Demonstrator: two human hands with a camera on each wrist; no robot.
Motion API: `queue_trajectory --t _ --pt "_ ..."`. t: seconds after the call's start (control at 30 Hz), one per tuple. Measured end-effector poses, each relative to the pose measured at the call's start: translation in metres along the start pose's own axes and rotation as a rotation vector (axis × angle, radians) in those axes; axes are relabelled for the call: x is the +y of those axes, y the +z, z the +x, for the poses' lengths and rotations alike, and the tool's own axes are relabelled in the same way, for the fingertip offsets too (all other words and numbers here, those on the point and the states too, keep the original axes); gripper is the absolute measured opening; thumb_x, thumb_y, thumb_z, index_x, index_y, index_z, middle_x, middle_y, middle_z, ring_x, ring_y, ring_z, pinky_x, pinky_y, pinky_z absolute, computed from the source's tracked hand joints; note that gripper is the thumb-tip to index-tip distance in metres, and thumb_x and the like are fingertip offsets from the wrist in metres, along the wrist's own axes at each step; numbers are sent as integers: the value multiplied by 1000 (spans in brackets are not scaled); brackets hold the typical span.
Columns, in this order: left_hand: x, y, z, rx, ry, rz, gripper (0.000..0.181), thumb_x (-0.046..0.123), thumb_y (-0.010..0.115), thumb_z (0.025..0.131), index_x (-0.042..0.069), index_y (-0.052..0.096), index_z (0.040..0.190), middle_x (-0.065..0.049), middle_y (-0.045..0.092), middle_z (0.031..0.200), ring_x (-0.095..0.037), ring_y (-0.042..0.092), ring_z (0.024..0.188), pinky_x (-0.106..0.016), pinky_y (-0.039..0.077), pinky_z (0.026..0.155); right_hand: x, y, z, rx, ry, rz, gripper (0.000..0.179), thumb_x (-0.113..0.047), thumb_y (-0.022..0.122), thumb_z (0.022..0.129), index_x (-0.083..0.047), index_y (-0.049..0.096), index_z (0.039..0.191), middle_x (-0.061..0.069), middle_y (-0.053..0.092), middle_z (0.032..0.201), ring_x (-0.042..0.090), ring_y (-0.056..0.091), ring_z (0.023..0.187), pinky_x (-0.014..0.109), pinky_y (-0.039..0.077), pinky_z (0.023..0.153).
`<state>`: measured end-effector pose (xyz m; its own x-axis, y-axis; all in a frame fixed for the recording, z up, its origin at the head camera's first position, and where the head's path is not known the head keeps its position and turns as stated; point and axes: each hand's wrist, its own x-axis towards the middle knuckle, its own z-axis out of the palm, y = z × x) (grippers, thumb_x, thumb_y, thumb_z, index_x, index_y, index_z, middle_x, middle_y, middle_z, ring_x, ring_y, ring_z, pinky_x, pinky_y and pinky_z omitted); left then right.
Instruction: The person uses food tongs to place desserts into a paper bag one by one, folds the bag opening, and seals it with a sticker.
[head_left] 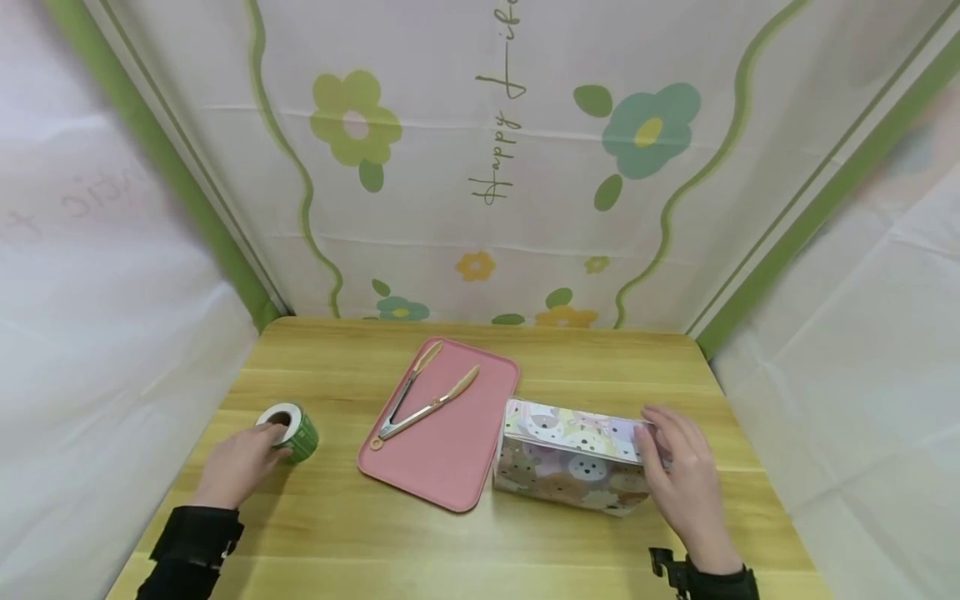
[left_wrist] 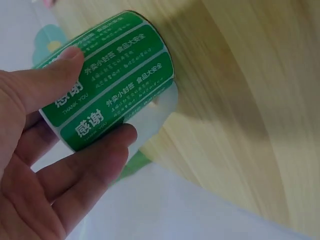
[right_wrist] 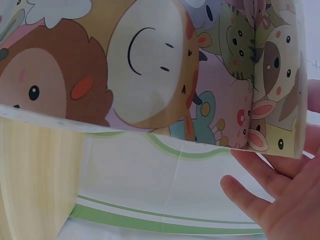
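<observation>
My left hand (head_left: 238, 467) grips a roll of green stickers (head_left: 303, 440) at the left of the table, fingertips inside its white core. In the left wrist view, the thumb lies on the printed side of the sticker roll (left_wrist: 117, 75), and other fingers are beneath it. A box printed with cartoon animals (head_left: 573, 475) lies lengthwise right of centre. My right hand (head_left: 686, 475) holds its right end, with the thumb at the front top edge and fingers toward the back. The right wrist view has the box (right_wrist: 150, 70) up close, hiding part of the fingers.
A pink tray (head_left: 450, 458) lies mid-table, its right edge beside the box. Open metal tongs with beige tips (head_left: 416, 417) rest on it. Beneath is a wooden table (head_left: 337, 533). A flowered curtain (head_left: 480, 167) hangs behind, with white cloth walls at both sides.
</observation>
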<state>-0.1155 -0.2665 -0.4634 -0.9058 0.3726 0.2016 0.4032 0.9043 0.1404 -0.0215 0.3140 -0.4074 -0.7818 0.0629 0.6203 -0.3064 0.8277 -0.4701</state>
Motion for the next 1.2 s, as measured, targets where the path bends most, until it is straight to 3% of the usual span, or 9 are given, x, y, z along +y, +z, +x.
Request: queue_trajectory --t 0.17,0.27,0.47,0.6,0.83,1.2 --pt "16 -3 0 105 -7 5 26 16 83 78 6 63 90 -4 59 73 -15 46 48 -32 31 44 -2 0 2 39 -24 7 26 -5 67 90 8 66 113 22 61 122 42 51 117 48 36 102" --pt "32 -9 2 181 -19 -25 29 16 83 78 3 65 98 -10 63 81 -19 52 51 -33 34 43 -5 0 4 61 -42 12 26 -5 66 90 8 67 112 22 61 122 42 51 116 43 35 104" --pt "68 -18 5 299 -34 -78 35 14 83 78 1 66 105 -13 68 97 -29 65 71 -39 45 48 -13 -1 7 61 -32 14 26 -7 64 92 10 66 112 22 60 124 41 50 117 30 33 102" --pt "92 -24 7 364 -42 -138 39 13 84 76 0 67 108 -16 67 104 -34 66 84 -47 50 56 -21 0 10 90 -43 11 28 -11 61 94 10 66 112 23 59 125 40 51 118 32 33 102" --pt "131 -39 9 434 -56 -185 36 14 84 78 0 67 106 -17 67 101 -31 66 79 -40 48 49 -38 5 17 228 -119 37 30 -17 59 93 8 69 105 21 62 121 44 54 110 36 36 98" --pt "183 -49 15 479 -85 -303 34 13 84 79 4 67 107 -12 67 101 -21 65 80 -33 54 60 -62 12 21 226 -185 86 31 -20 56 95 7 69 103 21 62 120 43 54 110 37 34 103"
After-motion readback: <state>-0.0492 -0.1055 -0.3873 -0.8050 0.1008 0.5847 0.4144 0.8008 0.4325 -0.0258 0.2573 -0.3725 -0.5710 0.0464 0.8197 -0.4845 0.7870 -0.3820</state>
